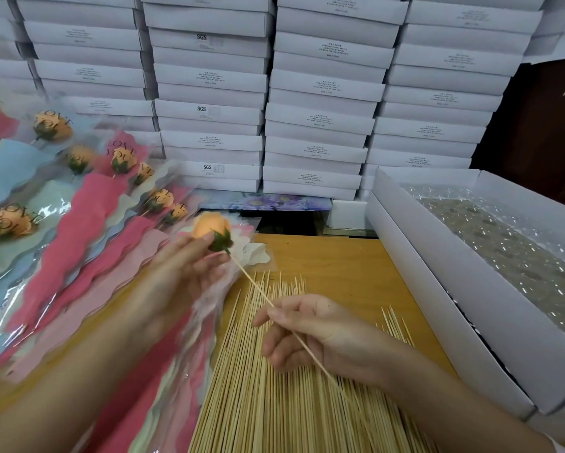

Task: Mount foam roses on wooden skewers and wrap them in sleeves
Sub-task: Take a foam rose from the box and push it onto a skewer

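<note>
Two grips closed: left hand held the rose, right hand pinched its skewer above the bench.

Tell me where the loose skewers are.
In the head view, the pile of skewers lies bottom centre on the wooden table, beneath the right hand, between the wrapped roses at left and the white box at right.
</note>
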`<state>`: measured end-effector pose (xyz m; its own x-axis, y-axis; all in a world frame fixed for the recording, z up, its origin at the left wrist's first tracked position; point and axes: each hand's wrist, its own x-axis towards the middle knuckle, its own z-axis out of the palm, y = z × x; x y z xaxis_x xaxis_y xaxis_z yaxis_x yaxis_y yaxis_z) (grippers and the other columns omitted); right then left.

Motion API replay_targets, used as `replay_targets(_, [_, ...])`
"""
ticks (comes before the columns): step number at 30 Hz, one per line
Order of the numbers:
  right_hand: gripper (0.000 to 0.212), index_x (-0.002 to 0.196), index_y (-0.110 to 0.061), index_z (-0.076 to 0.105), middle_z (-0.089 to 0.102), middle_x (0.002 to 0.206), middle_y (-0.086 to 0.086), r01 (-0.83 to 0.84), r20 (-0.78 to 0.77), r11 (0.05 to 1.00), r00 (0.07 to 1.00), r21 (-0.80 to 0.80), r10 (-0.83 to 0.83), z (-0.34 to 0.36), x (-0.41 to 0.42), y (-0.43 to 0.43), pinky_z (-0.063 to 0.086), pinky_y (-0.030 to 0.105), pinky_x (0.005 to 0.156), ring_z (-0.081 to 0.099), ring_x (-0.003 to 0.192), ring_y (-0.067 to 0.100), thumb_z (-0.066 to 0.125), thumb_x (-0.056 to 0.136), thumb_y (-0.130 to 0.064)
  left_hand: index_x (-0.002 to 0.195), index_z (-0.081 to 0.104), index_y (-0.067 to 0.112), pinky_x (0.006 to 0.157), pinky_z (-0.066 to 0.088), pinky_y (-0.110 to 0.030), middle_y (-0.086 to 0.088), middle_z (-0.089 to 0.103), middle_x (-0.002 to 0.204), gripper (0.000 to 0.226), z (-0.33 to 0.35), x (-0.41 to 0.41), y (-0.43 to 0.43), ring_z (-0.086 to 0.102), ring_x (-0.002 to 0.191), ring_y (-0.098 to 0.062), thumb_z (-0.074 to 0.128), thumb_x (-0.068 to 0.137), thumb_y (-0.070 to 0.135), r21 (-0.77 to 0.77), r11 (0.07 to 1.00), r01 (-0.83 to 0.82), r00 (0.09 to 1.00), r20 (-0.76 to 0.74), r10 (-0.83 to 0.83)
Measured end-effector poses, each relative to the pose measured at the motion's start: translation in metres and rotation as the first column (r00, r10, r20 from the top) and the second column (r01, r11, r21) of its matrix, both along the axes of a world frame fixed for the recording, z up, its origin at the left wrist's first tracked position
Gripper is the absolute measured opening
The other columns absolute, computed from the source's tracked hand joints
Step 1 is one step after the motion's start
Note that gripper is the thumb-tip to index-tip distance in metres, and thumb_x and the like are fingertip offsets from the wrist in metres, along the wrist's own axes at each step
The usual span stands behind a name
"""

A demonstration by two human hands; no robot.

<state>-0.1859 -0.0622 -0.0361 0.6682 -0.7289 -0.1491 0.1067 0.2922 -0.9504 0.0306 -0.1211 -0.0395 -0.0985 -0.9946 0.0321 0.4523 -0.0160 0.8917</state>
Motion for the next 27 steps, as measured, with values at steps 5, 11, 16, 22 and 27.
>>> replay_targets(5, [0.038,0.092,-0.018,0.069,0.068,0.072,0.0,-0.062,-0.143,0.983,0.989,-0.173,0.037,-0.002,0.002,0.003,0.046,0.017,0.055,0.059,0.06,0.008,0.036,0.104,-0.034,0.106,0.058,0.011,0.056,0.055,-0.017,-0.006,0.068,0.092,0.033,0.012,0.025,-0.012,0.07,0.067,-0.009,0.064,0.076,0.022,0.012,0.993,-0.113,0.993,0.021,0.113])
replay_targets(11, [0.035,0.098,-0.021,0.069,0.05,0.061,-0.008,-0.099,-0.18,0.933,0.983,-0.345,0.038,-0.009,-0.002,0.0,0.022,0.024,0.046,0.03,0.047,0.006,0.037,0.105,-0.032,0.121,0.056,0.009,0.069,0.057,-0.023,-0.009,0.072,0.104,0.041,0.017,0.031,-0.012,0.071,0.081,-0.016,0.061,0.082,0.022,-0.118,0.991,-0.067,0.983,0.164,0.085])
replay_targets(16, [0.03,0.095,-0.02,0.069,0.048,0.061,-0.006,0.038,-0.105,0.943,0.992,-0.33,-0.077,-0.015,-0.006,-0.006,0.024,0.024,0.046,0.031,0.045,0.004,0.041,0.104,-0.026,0.126,0.054,0.016,0.076,0.058,-0.028,-0.003,0.072,0.111,0.034,0.017,0.043,-0.018,0.07,0.099,-0.02,0.055,0.094,0.026,-0.112,0.989,-0.099,0.941,0.312,0.13])
replay_targets(22, [0.032,0.087,-0.019,0.071,0.049,0.06,-0.004,0.347,0.046,0.902,0.937,-0.258,-0.348,-0.024,-0.014,-0.018,0.033,0.018,0.044,0.034,0.044,0.004,0.043,0.102,-0.023,0.116,0.058,0.012,0.071,0.047,-0.029,-0.005,0.064,0.104,0.021,-0.018,0.075,-0.032,0.06,0.086,-0.018,0.058,0.096,0.018,-0.384,0.918,-0.093,0.231,0.889,0.395])
replay_targets(27, [0.035,0.084,-0.02,0.07,0.049,0.06,-0.005,0.516,0.071,0.809,0.852,-0.282,-0.519,-0.033,-0.022,-0.027,0.029,0.024,0.049,0.034,0.044,0.004,0.041,0.103,-0.021,0.121,0.056,0.016,0.074,0.045,-0.036,-0.009,0.058,0.111,0.047,-0.025,0.078,-0.03,0.057,0.089,-0.024,0.064,0.088,0.047,-0.29,0.949,-0.119,-0.072,0.956,0.283])
